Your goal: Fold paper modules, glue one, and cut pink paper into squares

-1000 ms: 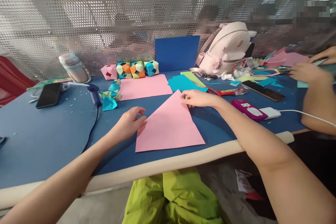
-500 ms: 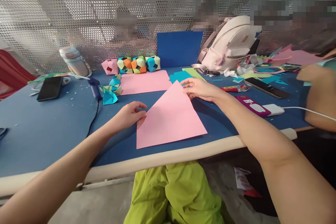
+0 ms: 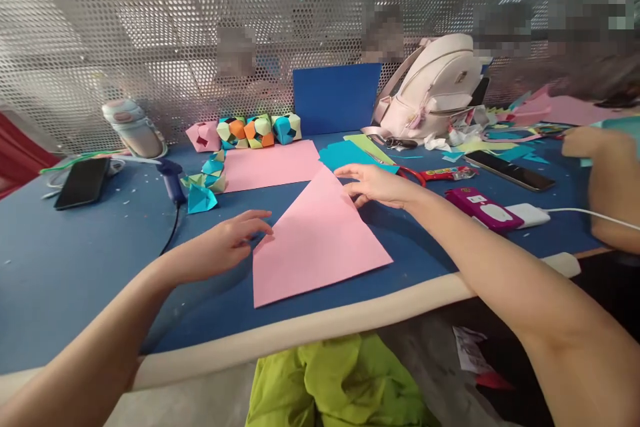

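Note:
A pink paper folded into a triangle (image 3: 316, 240) lies flat on the blue table (image 3: 75, 267) in front of me. My right hand (image 3: 373, 183) rests at the triangle's top corner, fingers stretched out on the paper. My left hand (image 3: 220, 247) lies at the triangle's left edge, its fingers reaching to the edge and pressing there. Neither hand holds anything. Behind the triangle lies a flat pink sheet (image 3: 270, 165).
Folded paper cubes (image 3: 257, 130) line the mesh wall, with teal folded pieces (image 3: 203, 190) beside them. A black phone (image 3: 80, 181), a bottle (image 3: 133, 128), a glue gun (image 3: 173, 180), scissors (image 3: 415, 177), a pink backpack (image 3: 433, 87) and another person's arm (image 3: 607, 193) surround the area.
My left hand's fingers have stretched out further along the triangle's left edge. My right hand stayed at the top corner. The view shifted slightly.

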Action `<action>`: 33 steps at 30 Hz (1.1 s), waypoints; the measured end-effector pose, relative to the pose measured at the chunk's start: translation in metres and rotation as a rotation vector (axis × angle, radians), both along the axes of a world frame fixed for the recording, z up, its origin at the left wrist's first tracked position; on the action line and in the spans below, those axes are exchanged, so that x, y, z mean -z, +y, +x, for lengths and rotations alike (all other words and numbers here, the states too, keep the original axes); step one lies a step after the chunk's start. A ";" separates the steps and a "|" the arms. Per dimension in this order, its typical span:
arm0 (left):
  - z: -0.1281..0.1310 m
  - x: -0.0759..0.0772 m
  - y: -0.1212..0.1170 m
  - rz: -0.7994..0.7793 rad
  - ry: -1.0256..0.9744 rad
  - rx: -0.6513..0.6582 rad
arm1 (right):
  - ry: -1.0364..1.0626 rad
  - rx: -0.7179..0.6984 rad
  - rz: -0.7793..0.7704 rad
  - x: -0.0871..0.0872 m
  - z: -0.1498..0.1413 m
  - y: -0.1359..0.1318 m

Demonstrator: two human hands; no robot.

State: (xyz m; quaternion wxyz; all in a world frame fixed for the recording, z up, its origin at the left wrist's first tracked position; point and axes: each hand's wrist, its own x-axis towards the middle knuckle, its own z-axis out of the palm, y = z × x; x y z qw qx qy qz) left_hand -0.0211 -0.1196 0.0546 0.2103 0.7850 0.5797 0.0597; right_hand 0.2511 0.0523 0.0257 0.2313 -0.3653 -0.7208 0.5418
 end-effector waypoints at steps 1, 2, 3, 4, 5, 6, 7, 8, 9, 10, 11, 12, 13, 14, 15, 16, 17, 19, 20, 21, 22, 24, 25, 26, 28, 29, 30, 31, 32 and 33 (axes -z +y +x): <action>-0.001 -0.003 -0.006 -0.019 0.047 0.031 | -0.013 -0.001 -0.006 0.000 0.000 0.000; -0.002 -0.004 -0.013 -0.037 0.085 0.060 | -0.028 -0.006 -0.016 -0.001 0.000 -0.001; -0.003 -0.003 -0.020 -0.052 0.116 0.087 | -0.039 -0.014 -0.030 -0.001 0.000 -0.003; -0.004 -0.001 -0.027 -0.060 0.139 0.113 | -0.043 -0.017 -0.048 -0.001 0.000 -0.004; -0.004 0.002 -0.032 -0.057 0.155 0.132 | -0.038 -0.013 -0.069 -0.001 0.000 -0.006; -0.004 0.006 -0.036 -0.042 0.165 0.145 | -0.025 -0.003 -0.096 0.000 -0.001 -0.008; -0.003 0.010 -0.039 -0.016 0.169 0.155 | -0.006 0.013 -0.125 0.000 -0.001 -0.009; -0.001 0.014 -0.040 0.016 0.168 0.166 | 0.014 0.038 -0.153 0.002 -0.002 -0.009; 0.000 0.017 -0.039 0.049 0.163 0.184 | 0.032 0.069 -0.179 0.003 -0.003 -0.009; 0.002 0.020 -0.037 0.083 0.152 0.207 | 0.046 0.101 -0.208 0.005 -0.004 -0.008; 0.003 0.022 -0.034 0.122 0.135 0.232 | 0.059 0.132 -0.234 0.006 -0.005 -0.006; 0.004 0.023 -0.031 0.167 0.110 0.255 | 0.071 0.159 -0.258 0.008 -0.006 -0.004; 0.005 0.025 -0.028 0.218 0.080 0.276 | 0.083 0.179 -0.278 0.009 -0.007 -0.002; 0.005 0.026 -0.026 0.274 0.048 0.291 | 0.096 0.190 -0.293 0.010 -0.008 0.000; 0.005 0.028 -0.025 0.335 0.016 0.299 | 0.107 0.193 -0.303 0.011 -0.009 0.002; 0.005 0.031 -0.024 0.397 -0.014 0.305 | 0.115 0.193 -0.310 0.012 -0.010 0.003; 0.005 0.033 -0.024 0.452 -0.036 0.311 | 0.119 0.193 -0.314 0.013 -0.010 0.004; 0.004 0.040 -0.025 0.548 -0.069 0.309 | 0.121 0.191 -0.315 0.013 -0.010 0.005; 0.004 0.042 -0.025 0.582 -0.083 0.294 | 0.112 0.183 -0.305 0.012 -0.008 0.005; 0.004 0.044 -0.025 0.600 -0.096 0.271 | 0.084 0.164 -0.281 0.011 -0.007 0.005; 0.005 0.045 -0.025 0.601 -0.112 0.236 | 0.030 0.137 -0.233 0.009 -0.004 0.004; 0.006 0.043 -0.022 0.534 -0.149 0.126 | -0.141 0.099 -0.045 0.003 0.004 0.003; 0.007 0.040 -0.020 0.469 -0.166 0.053 | -0.226 0.100 0.086 -0.002 0.009 0.002; 0.007 0.037 -0.018 0.395 -0.183 -0.029 | -0.279 0.115 0.217 -0.006 0.014 0.000; 0.008 0.029 -0.012 0.263 -0.214 -0.199 | -0.236 0.099 0.372 -0.016 0.023 -0.006; 0.007 0.026 -0.009 0.220 -0.229 -0.273 | -0.158 0.032 0.367 -0.021 0.027 -0.010; 0.006 0.024 -0.006 0.194 -0.247 -0.334 | -0.069 -0.062 0.323 -0.024 0.030 -0.014; 0.005 0.022 -0.003 0.175 -0.265 -0.379 | 0.008 -0.161 0.259 -0.026 0.031 -0.019; 0.004 0.021 0.000 0.158 -0.285 -0.408 | 0.063 -0.246 0.194 -0.027 0.031 -0.024; 0.003 0.020 0.002 0.142 -0.301 -0.429 | 0.092 -0.297 0.145 -0.026 0.029 -0.028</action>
